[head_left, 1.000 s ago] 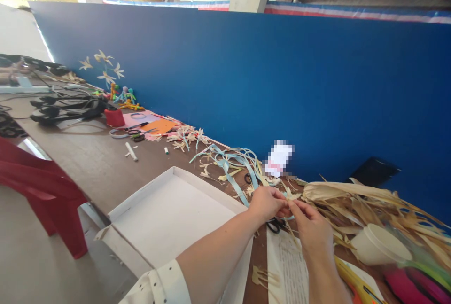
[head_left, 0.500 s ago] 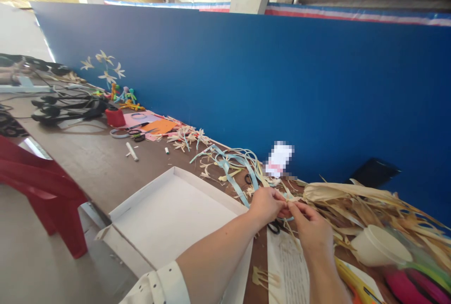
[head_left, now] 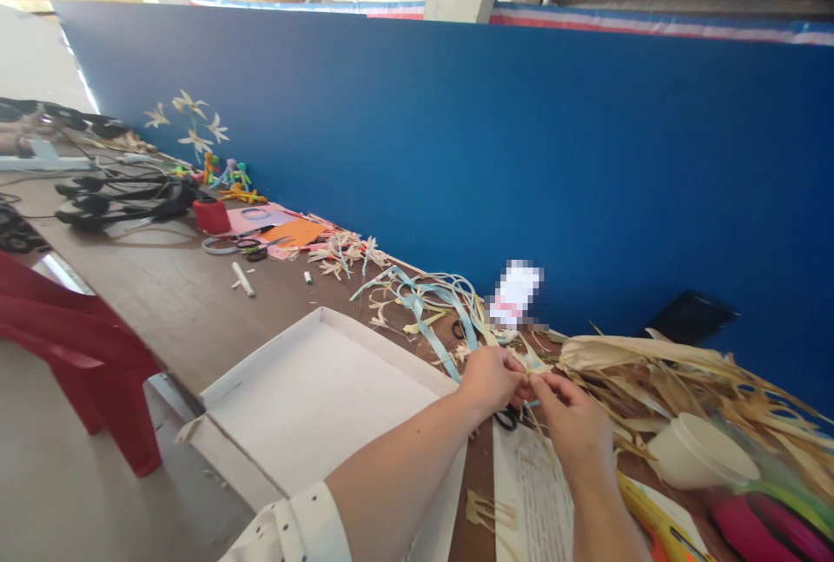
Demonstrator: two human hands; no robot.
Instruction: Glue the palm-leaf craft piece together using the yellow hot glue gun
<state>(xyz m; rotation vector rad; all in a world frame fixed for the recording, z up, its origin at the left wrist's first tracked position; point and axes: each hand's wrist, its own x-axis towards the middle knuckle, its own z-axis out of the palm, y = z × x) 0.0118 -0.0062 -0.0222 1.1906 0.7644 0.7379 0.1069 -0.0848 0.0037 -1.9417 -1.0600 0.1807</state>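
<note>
My left hand (head_left: 490, 378) and my right hand (head_left: 573, 423) meet over the brown table, fingertips pinched together on a small piece of dried corn husk (head_left: 535, 364) with a bit of light blue strip at it. Black scissors (head_left: 505, 417) lie on the table just under the left hand. A heap of dried corn husks (head_left: 658, 375) spreads to the right of the hands. Light blue and pale strips (head_left: 433, 301) lie just beyond the left hand.
A white shallow box lid (head_left: 313, 397) lies at the left of my forearm. A white paper cup (head_left: 694, 449) lies on its side at right, near a printed sheet (head_left: 540, 492). Red spool (head_left: 211, 215), other scissors (head_left: 244, 242), husk flowers (head_left: 192, 123) and a red chair (head_left: 78, 353) are further left. A blue board (head_left: 521, 154) backs the table.
Both hands stay pinched on the husk piece; the right hand has crept slightly left and down, and the fingers have shifted a little. Nothing else moved.
</note>
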